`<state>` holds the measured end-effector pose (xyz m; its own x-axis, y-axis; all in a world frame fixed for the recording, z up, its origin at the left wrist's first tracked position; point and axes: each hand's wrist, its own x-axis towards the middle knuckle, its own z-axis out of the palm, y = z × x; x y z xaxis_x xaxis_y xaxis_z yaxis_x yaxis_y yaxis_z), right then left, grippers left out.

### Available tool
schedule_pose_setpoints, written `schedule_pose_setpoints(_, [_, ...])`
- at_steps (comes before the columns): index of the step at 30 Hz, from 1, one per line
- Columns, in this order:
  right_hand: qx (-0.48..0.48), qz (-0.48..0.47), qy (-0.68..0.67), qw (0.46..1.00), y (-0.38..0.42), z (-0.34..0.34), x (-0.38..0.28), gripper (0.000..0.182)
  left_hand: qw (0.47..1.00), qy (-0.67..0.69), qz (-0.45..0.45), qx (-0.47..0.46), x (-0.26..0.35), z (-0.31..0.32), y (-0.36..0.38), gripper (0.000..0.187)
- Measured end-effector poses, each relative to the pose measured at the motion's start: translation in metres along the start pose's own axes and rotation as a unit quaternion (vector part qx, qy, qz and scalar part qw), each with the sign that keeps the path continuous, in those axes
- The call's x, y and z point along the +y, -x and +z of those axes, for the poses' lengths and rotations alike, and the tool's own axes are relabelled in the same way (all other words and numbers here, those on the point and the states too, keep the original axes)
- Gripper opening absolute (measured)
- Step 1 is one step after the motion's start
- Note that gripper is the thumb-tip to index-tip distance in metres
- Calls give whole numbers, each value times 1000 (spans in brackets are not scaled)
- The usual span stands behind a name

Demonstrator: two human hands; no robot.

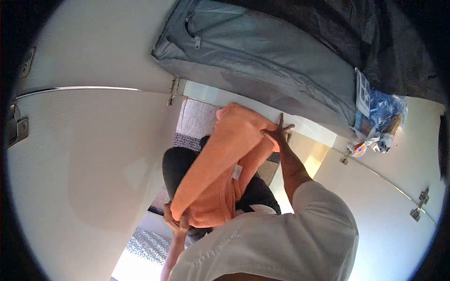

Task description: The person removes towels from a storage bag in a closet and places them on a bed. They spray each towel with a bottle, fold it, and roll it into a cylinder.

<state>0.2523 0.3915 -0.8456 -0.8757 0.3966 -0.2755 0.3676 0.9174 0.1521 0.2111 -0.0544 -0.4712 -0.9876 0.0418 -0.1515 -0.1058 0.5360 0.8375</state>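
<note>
An orange garment lies stretched across my lap, folded over lengthwise, with a small white tag showing near its middle. At its lower left end, my left hand is closed on the edge of the cloth. My right hand rests at the garment's upper right end with its fingers spread, the fingertips touching the cloth beside the white shelf edge. Under the garment, my dark-clothed legs show in part.
A grey zippered fabric bag sits on a white shelf ahead. Beside it is a clear plastic bag with blue contents. White cabinet doors with metal hinges stand open on both sides. Patterned cloth lies at lower left.
</note>
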Motion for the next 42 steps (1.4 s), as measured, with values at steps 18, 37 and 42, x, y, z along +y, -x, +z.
schedule_pose_setpoints(18, [-22, -85, -430, 899, 146, -332, -58, 53, 947, 273, -156, 67, 73, -37, 144, 26])
schedule_pose_setpoints(37, [-129, -380, -339, 851, 402, -616, -126, 38, 534, 538, 97, 645, 234, -341, 488, 43])
schedule_pose_setpoints(42, [-189, -515, -404, 732, 450, -658, -291, 36, 398, 377, 125, 827, 106, -364, 551, 43])
